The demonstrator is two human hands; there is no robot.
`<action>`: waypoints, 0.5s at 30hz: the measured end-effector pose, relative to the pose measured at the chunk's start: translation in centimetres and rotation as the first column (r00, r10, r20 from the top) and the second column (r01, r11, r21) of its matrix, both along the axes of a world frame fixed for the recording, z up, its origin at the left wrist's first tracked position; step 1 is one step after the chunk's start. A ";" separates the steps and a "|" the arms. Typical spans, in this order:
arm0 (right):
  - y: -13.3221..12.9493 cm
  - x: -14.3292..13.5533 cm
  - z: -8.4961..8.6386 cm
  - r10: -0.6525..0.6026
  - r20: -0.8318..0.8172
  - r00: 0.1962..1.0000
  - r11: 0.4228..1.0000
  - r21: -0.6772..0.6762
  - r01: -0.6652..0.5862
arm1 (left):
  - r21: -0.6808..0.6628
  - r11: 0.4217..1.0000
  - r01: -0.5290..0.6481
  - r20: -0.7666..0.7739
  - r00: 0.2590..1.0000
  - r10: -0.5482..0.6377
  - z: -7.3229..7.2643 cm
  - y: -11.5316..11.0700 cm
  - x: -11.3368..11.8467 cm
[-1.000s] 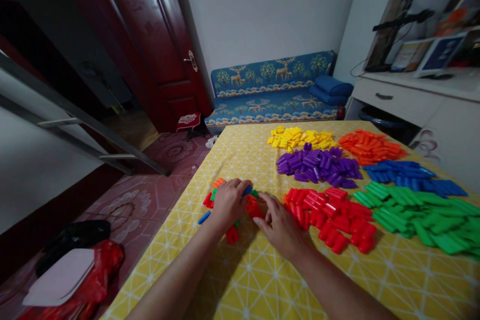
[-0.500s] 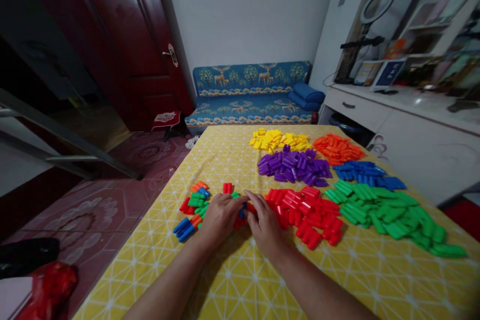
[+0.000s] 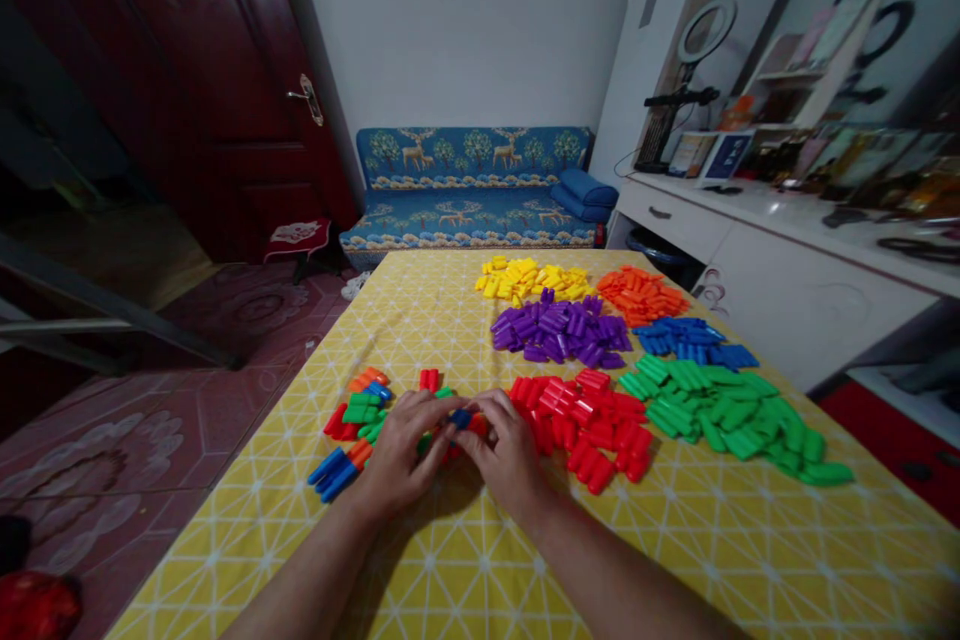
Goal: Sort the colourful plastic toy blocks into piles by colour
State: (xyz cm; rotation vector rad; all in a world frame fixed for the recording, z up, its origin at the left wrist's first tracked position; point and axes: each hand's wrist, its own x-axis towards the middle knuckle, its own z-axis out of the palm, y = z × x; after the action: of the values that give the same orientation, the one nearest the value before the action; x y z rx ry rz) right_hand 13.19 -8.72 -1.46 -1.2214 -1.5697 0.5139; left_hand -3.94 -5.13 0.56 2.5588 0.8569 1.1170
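Both hands meet over the near middle of the table. A small blue piece (image 3: 460,417) shows between the fingertips of my left hand (image 3: 409,445) and my right hand (image 3: 504,442), and both hands pinch it. An orange piece (image 3: 478,424) sits under my right fingers, partly hidden. Left of my left hand lie green pieces (image 3: 363,408), joined blue pieces (image 3: 332,470) and orange pieces (image 3: 367,379). A red piece (image 3: 430,379) lies just beyond my hands. The red pile (image 3: 592,420) is right beside my right hand.
On the yellow patterned tablecloth (image 3: 480,580) are a purple pile (image 3: 561,328), a yellow pile (image 3: 529,280), an orange pile (image 3: 641,293), a blue pile (image 3: 690,342) and a green pile (image 3: 727,410). Behind stand a blue sofa (image 3: 472,210) and, at right, a white cabinet (image 3: 810,280).
The view has shifted to the right, so the table and room appear further left. My fingertips have changed position, and the blue piece between them now shows more clearly.
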 end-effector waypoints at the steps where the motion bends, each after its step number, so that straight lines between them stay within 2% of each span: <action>1: 0.0 0.0 0.1 0.005 -0.008 1.000 1.000 0.005 -0.005 | -0.004 1.000 0.011 0.011 1.000 -0.010 0.0 0.0 -0.1; 7: -0.1 0.0 0.6 0.043 -0.014 0.999 0.994 0.099 -0.042 | -0.033 0.997 0.066 0.050 0.997 -0.065 -0.1 0.0 -0.3; 11: -0.5 -0.4 0.8 0.026 -0.046 0.999 0.984 0.177 -0.018 | -0.009 0.995 0.100 0.058 0.993 -0.099 0.2 0.0 -0.1; 15: -0.7 0.6 1.6 -0.013 -0.075 0.997 0.990 0.136 0.023 | 0.027 0.997 0.079 0.039 0.996 -0.080 0.5 0.2 0.0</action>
State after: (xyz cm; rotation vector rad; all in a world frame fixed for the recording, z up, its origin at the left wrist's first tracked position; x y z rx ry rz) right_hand 13.84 -9.46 0.13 -1.0996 -1.5044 0.4275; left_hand -3.98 -4.91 1.03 2.5574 0.7293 1.1589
